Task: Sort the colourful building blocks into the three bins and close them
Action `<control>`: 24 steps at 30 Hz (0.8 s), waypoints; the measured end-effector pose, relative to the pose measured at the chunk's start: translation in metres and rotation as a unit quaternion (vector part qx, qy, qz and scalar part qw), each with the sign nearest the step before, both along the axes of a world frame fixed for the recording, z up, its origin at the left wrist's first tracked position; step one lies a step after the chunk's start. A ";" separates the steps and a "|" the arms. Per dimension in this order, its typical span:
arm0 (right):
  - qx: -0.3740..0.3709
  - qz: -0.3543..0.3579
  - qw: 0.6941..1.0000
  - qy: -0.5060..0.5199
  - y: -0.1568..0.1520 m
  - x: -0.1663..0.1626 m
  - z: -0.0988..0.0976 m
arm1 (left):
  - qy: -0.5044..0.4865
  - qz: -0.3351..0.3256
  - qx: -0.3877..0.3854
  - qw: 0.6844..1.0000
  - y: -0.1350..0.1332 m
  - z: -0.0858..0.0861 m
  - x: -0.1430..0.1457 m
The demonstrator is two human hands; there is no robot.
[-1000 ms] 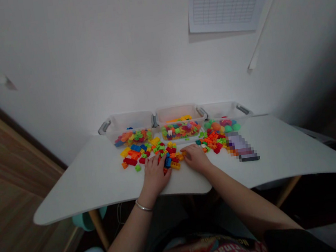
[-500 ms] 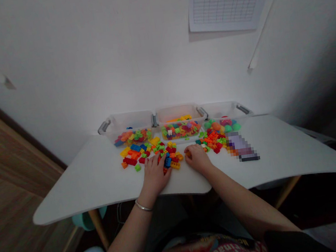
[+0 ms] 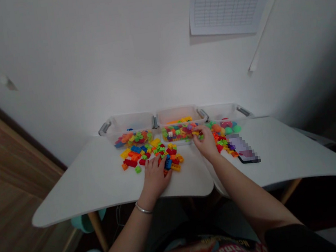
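My left hand [image 3: 155, 173] lies over the near edge of a pile of toy building bricks [image 3: 135, 156], its fingers stretched out and thumb apart. Touching its fingertips are a blue brick [image 3: 168, 162] and some red and orange ones, with a yellow brick [image 3: 176, 167] just to the right. In front of the middle bin, my right hand [image 3: 206, 143] pinches a small yellow brick [image 3: 196, 133] between thumb and fingers. The middle clear bin [image 3: 182, 116], behind that hand, holds many small coloured pieces. My right hand hides part of the second brick pile [image 3: 220, 143].
To the left stands a clear bin [image 3: 132, 122] of coloured pieces; to the right, another bin [image 3: 220, 113] contains round green, orange and red pieces. A blurred-out phone [image 3: 245, 149] lies right of the second pile. The white table [image 3: 86, 186] meets the wall behind.
My right hand has moved up and away from me, from the table's middle to the front of the middle bin, carrying the yellow brick. My left hand has stayed nearly still.
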State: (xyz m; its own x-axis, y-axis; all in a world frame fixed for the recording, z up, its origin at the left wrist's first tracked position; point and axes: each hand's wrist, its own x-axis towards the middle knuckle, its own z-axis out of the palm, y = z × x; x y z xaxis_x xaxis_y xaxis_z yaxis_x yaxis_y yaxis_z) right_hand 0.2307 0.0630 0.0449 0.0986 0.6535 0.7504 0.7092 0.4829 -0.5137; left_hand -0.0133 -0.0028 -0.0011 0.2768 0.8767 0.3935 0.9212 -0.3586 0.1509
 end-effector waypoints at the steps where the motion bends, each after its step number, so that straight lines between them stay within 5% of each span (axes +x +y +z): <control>1: -0.002 -0.011 1.000 0.014 0.006 0.001 0.010 | 0.001 0.001 -0.001 1.000 0.000 0.000 0.000; 8: -0.053 -0.039 0.995 0.076 0.048 0.003 0.054 | 0.002 0.003 0.001 1.000 -0.001 0.000 -0.001; 18: -0.134 -0.142 0.981 -0.010 0.071 -0.002 0.047 | 0.004 0.002 -0.001 1.000 0.000 -0.001 -0.001; 24: -0.029 -0.092 0.995 -0.021 0.046 -0.005 0.031 | 0.000 0.000 -0.002 1.000 0.000 0.000 0.000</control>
State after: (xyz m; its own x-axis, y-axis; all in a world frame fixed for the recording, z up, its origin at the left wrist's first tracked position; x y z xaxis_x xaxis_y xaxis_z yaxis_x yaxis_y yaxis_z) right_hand 0.2257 0.1087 0.0755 0.1887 0.6700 0.7180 0.8044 0.3139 -0.5043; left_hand -0.0136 -0.0027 -0.0015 0.2773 0.8777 0.3908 0.9208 -0.3589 0.1528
